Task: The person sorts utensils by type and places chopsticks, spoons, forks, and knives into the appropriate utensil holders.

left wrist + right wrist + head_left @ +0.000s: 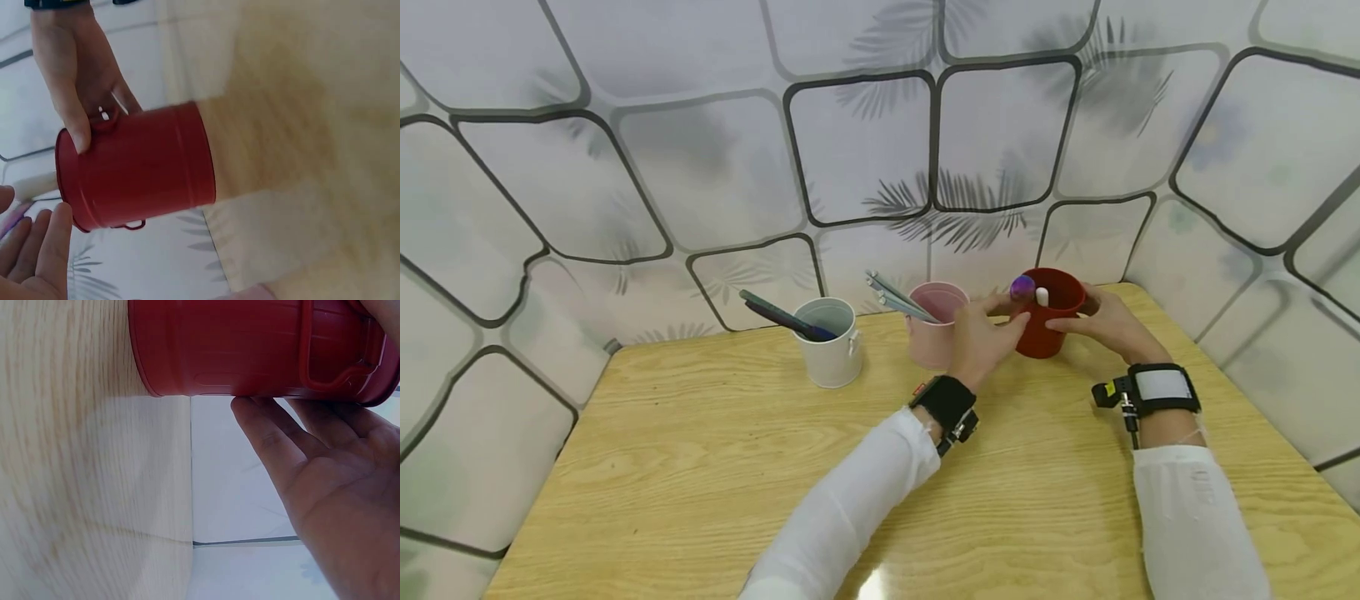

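Observation:
A small red bucket [1040,337] stands upright at the back right of the table. My right hand [1112,322] grips it from the right, thumb [76,125] on its near side by the rim and fingers [272,440] along its far side. Out of its mouth stick a purple rounded pen end [1022,288] and a white pen end [1042,296], leaning left. My left hand [983,340] is at the bucket's left rim, fingers [53,247] extended, with the purple end seen between thumb and fingers. Most of both pens is hidden inside the bucket.
A pink bucket [931,343] holding several pale grey-green pens [891,298] stands just left of my left hand. Farther left is a white bucket [831,367] with dark pens [778,315] in it. A patterned cloth wall [865,150] rises behind the wooden table [700,467].

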`<act>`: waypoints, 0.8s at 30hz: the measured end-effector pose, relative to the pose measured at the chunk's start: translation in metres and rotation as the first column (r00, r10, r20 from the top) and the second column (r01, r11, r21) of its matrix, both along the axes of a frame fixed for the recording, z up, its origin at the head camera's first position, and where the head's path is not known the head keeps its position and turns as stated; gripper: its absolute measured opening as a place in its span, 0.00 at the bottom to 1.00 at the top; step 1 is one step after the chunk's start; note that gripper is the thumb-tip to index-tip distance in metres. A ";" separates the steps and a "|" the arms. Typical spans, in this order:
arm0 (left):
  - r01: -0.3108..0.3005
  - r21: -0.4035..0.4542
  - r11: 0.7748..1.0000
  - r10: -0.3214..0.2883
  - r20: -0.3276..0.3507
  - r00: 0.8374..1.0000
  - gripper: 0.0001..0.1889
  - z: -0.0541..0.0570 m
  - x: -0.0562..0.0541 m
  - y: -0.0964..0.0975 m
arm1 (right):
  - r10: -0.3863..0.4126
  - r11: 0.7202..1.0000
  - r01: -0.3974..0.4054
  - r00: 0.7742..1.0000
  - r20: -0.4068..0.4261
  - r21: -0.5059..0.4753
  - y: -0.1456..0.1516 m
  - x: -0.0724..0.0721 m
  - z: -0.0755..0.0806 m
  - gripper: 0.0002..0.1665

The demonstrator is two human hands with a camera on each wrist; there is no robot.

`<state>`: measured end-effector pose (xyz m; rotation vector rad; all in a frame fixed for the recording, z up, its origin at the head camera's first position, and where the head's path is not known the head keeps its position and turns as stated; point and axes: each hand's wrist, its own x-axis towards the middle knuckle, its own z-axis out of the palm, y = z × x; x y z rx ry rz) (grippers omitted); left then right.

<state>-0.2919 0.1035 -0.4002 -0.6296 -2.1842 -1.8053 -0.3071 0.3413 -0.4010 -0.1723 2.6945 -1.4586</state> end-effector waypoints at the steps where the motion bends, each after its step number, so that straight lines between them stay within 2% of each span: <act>1: -0.001 0.001 1.000 0.001 0.018 1.000 0.10 -0.001 0.004 -0.002 | -0.002 1.000 0.002 1.000 -0.001 0.002 0.000 0.000 0.000 0.49; 5: 0.041 0.028 0.999 -0.043 0.089 0.995 0.12 -0.005 0.020 -0.011 | -0.011 1.000 0.011 1.000 -0.002 0.007 0.000 0.000 0.002 0.49; 8: 0.075 0.032 0.997 -0.079 0.116 0.990 0.11 -0.007 0.030 -0.020 | -0.005 1.000 0.005 1.000 0.002 0.008 0.000 0.001 0.003 0.49; 17: 0.203 -0.031 0.979 -0.198 0.121 0.973 0.08 -0.010 0.058 -0.058 | 0.008 0.999 -0.008 1.000 0.011 0.032 0.001 0.001 0.003 0.51; 20: 0.235 -0.033 0.972 -0.227 0.153 0.962 0.08 -0.008 0.068 -0.073 | 0.018 0.999 -0.019 1.000 0.022 0.037 0.001 0.001 0.004 0.51; 24: 0.261 -0.085 0.962 -0.243 0.179 0.953 0.09 0.000 0.079 -0.096 | 0.057 0.997 -0.060 0.997 0.054 0.042 0.005 0.001 0.007 0.54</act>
